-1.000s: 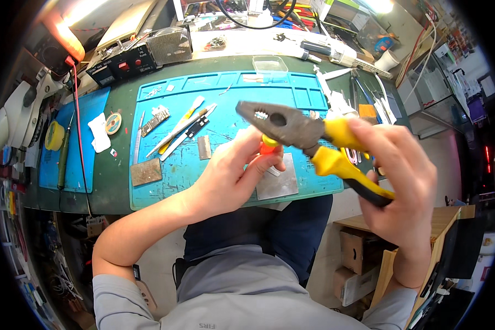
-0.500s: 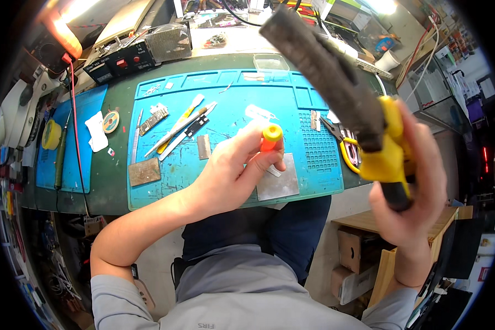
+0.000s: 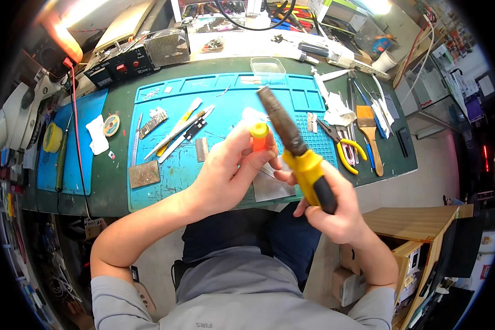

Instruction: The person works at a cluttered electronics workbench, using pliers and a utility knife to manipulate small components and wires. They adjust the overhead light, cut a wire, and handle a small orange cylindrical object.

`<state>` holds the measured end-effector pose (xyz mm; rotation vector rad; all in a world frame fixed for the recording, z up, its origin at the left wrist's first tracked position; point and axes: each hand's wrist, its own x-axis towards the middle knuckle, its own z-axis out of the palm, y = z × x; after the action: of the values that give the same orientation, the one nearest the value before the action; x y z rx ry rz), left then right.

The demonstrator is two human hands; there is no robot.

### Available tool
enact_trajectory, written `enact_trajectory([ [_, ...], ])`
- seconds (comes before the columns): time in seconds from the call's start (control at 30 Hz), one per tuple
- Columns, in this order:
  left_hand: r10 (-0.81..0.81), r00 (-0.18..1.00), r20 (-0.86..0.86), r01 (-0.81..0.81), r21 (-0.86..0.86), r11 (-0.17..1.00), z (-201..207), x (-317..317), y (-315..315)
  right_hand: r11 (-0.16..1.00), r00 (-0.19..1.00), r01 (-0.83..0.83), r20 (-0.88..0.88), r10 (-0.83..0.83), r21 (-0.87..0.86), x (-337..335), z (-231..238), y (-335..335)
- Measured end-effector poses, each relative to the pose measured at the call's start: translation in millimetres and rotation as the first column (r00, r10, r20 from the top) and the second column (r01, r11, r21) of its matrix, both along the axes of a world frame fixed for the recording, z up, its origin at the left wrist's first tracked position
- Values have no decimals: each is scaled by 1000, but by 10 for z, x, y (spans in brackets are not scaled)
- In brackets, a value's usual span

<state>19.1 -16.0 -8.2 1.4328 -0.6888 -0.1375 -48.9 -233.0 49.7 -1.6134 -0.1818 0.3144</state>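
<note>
My left hand (image 3: 223, 173) is closed around an upright orange tool handle with a yellow end cap (image 3: 259, 130). The fingers hide its lower end, so its kind cannot be told. Under that hand, a square grey metal plate (image 3: 275, 191) lies at the near edge of the blue work mat (image 3: 184, 184). My right hand (image 3: 338, 214) grips pliers (image 3: 308, 170) by their yellow and black handles. Their dark metal jaws point up and away, just right of the orange handle, with a small gap in this view.
A brown metal plate (image 3: 144, 174), a small metal strip (image 3: 202, 149) and several slim tools lie left of my hands. To the right are yellow-handled cutters (image 3: 344, 146) and a wide brush (image 3: 370, 135). A clear plastic box (image 3: 268, 67) stands behind the mat.
My right hand has come down and left with the pliers, from high on the right to beside my left hand. My left hand has shifted slightly left, still holding the orange handle.
</note>
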Motion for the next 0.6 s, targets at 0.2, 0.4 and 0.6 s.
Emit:
enact_trajectory([
  [0.2, 40, 998, -42, -45, -126, 991, 6, 33, 49, 991, 998, -6, 63, 14, -133, 72, -146, 55],
  [0.4, 60, 998, -35, -64, -129, 990, -8, -8, 55, 977, 983, 0, 178, 40, -215, 77, -234, 17],
  [0.6, -15, 996, -86, -3, -198, 980, -24, -14, 40, 993, 1000, -11, 24, 13, -116, 85, -137, 32],
])
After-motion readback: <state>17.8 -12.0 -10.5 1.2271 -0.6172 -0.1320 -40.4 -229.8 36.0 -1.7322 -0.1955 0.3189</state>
